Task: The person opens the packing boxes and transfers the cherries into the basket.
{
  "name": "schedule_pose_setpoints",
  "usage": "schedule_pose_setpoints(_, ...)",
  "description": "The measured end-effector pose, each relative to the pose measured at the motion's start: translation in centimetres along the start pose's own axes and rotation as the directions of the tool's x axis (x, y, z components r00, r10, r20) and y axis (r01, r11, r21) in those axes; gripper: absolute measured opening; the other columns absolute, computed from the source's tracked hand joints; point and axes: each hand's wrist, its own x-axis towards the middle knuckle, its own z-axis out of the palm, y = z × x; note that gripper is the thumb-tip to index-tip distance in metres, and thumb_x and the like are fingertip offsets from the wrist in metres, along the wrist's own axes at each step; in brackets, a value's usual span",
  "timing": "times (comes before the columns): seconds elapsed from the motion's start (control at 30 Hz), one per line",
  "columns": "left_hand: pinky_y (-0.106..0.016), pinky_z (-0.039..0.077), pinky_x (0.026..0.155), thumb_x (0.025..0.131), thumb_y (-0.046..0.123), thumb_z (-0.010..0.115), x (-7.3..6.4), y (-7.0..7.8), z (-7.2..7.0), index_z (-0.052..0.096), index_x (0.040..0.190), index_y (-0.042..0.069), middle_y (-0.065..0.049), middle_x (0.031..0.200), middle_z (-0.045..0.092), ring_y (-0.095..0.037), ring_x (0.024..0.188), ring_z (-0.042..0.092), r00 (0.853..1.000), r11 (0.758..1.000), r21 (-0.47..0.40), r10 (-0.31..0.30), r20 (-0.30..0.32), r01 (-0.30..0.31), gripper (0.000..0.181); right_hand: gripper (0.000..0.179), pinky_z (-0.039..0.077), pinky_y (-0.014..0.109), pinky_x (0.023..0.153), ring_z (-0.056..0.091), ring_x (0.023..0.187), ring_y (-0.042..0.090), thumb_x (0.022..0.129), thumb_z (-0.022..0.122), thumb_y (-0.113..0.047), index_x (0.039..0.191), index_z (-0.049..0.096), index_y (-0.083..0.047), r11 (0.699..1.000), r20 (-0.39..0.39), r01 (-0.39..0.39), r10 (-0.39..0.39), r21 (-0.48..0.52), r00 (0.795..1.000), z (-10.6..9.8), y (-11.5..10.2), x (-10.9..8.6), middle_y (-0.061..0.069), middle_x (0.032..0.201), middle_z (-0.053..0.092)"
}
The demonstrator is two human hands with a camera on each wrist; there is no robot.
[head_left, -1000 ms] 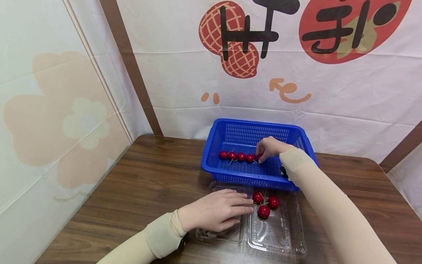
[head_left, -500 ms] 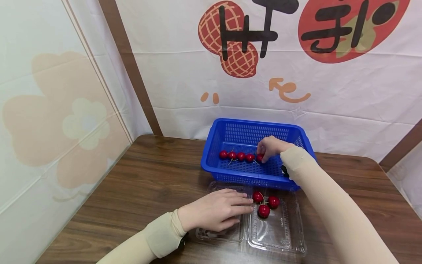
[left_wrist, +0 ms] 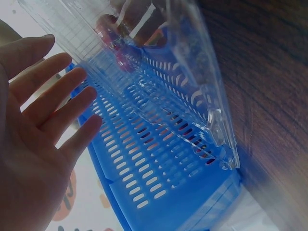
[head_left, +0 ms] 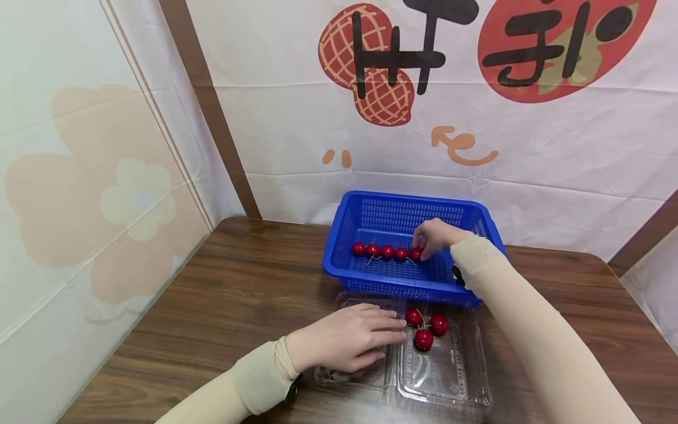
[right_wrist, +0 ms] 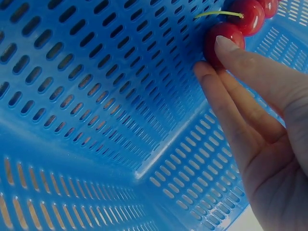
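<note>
Inside the basket (head_left: pixel 402 282), at the right end of a row of cherries (head_left: pixel 386 252) running along its length, the right hand (head_left: pixel 435 235) is pinching the end cherry (right_wrist: pixel 226 29) between thumb and fingers, just beside its neighbour (right_wrist: pixel 252 21). In front, the left hand (head_left: pixel 349 338), fingers extended and slightly apart, is lying over the box (head_left: pixel 439 377), pointing toward three more cherries (head_left: pixel 424 340).

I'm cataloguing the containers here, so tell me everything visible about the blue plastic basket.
The rectangular blue plastic basket stands upright on the brown wood-grain table, its rim solid, its walls and floor pierced by slots. Five glossy red cherries form a row inside; the person's right hand pinches the rightmost cherry. Whether the clear plastic container in front touches the basket is unclear.
</note>
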Motion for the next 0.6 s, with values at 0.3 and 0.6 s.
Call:
schedule_pose_setpoints(0.3, -0.031, 0.036, 0.111, 0.093, 0.034, 0.055, -0.01, -0.01, -0.01, 0.054, 0.135, 0.020, 0.003, 0.139, 0.053, -0.016, 0.131, 0.046, 1.000, 1.000, -0.004, -0.001, -0.007, 0.001, 0.045, 0.027, 0.057, 0.032, 0.074, 0.066, 0.083, 0.017, 0.072, 0.080, -0.005, 0.097, 0.070, -0.005, 1.000, -0.004, 0.015, -0.015, -0.006, 1.000, 0.13, -0.04, 0.08, 0.010, 0.094, 0.071)
schedule_pose_setpoints(0.6, -0.032, 0.037, 0.110, 0.093, 0.035, 0.054, 0.05, -0.02, 0.11, 0.054, 0.135, 0.020, 0.002, 0.138, 0.053, -0.016, 0.131, 0.047, 1.000, 1.000, 0.000, -0.001, 0.001, 0.001, 0.044, 0.027, 0.057, 0.033, 0.076, 0.066, 0.084, 0.018, 0.072, 0.079, -0.005, 0.098, 0.069, -0.005, 1.000, 0.002, 0.005, -0.005, 0.000, 1.000, 0.09, -0.14, -0.01, 0.011, 0.096, 0.071)
